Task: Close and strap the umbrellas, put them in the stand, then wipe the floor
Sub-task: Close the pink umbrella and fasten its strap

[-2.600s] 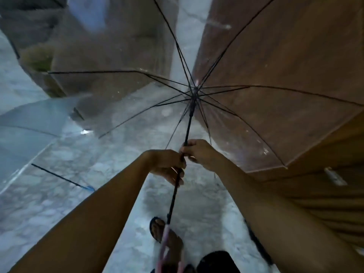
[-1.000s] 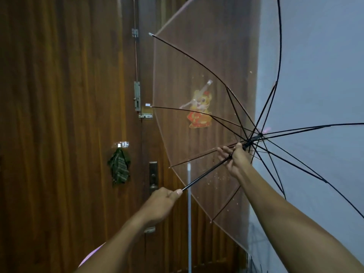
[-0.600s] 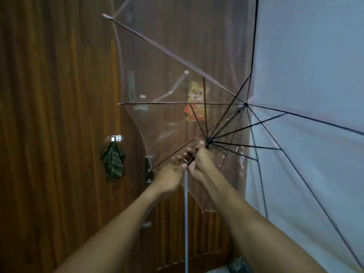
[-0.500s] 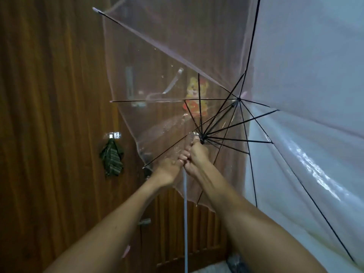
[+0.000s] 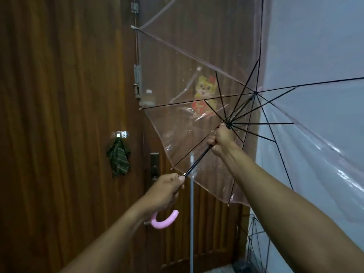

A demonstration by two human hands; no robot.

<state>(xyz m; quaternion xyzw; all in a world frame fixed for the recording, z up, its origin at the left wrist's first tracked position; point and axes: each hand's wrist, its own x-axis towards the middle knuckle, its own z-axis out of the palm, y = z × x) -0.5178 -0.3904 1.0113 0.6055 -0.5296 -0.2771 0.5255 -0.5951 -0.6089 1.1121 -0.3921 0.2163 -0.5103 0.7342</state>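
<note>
A clear umbrella (image 5: 189, 134) with black ribs and a pink-edged canopy is held up in front of me, its canopy partly folded. My left hand (image 5: 165, 191) grips the black shaft low down, just above the pink hooked handle (image 5: 164, 221). My right hand (image 5: 220, 140) grips the shaft right below the runner hub (image 5: 228, 125), where the short ribs meet. The top hub sits further up and to the right. The canopy's right half spreads across the wall side and runs out of frame.
A brown wooden door (image 5: 69, 115) fills the left, with a dark cloth (image 5: 118, 161) hanging from a hook and a lock plate (image 5: 154, 166). A cartoon sticker (image 5: 203, 95) shows through the canopy. A pale wall (image 5: 315, 46) is at right. A thin wire frame (image 5: 254, 239) stands at lower right.
My hands, close together half a second ago, are now apart: the left sits lower on the shaft near the pink handle, the right stays at the runner. The ribs stand wider than half a second ago.
</note>
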